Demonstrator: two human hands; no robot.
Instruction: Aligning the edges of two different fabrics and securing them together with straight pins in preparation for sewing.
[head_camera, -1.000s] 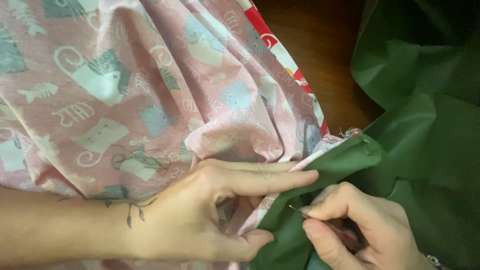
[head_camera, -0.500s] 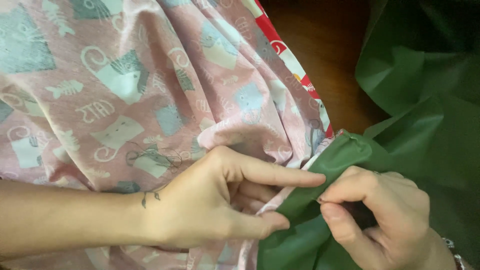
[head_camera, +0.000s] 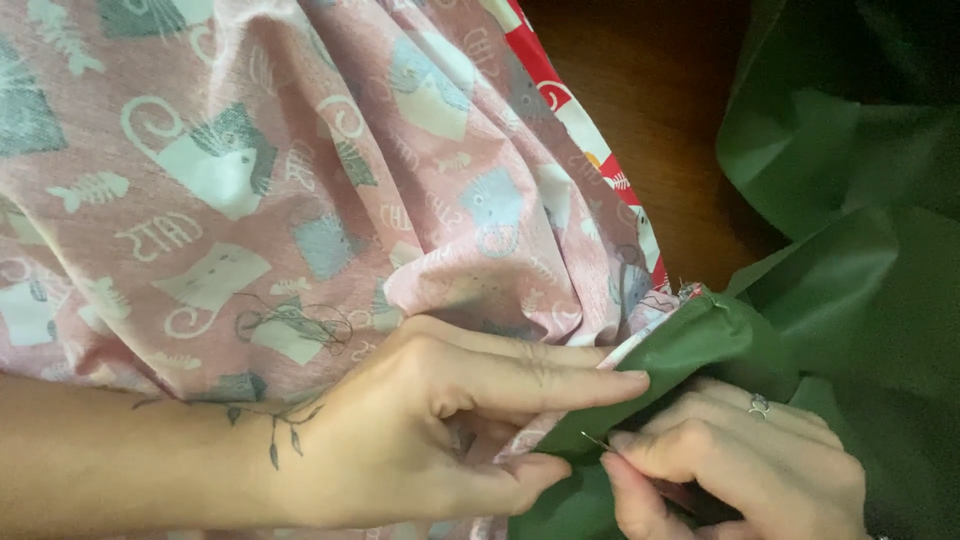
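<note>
Two bare hands work at the near edge of the scene, where a pink cloth (head_camera: 300, 200) printed with cats and fish bones meets a green cloth (head_camera: 860, 300). The left hand (head_camera: 430, 430) comes in from the left, its forefinger stretched flat along the seam and its thumb curled below, so that the folded edge of both cloths is pinched between them. The right hand (head_camera: 730, 465), with a ring (head_camera: 759, 404) on one finger, lies on the green cloth just right of the left one; its thumb and forefinger are closed on a thin needle (head_camera: 596, 441), whose tip points left toward the left thumb. The pink cloth is bunched in folds and fills the left and far parts of the view, and a red printed strip (head_camera: 560, 95) runs along its right edge. Beyond that shows a dark wooden table (head_camera: 660, 120). The green cloth is heaped at the right. A loose tangle of thread (head_camera: 295, 320) lies on the pink cloth, near the left wrist.
</note>
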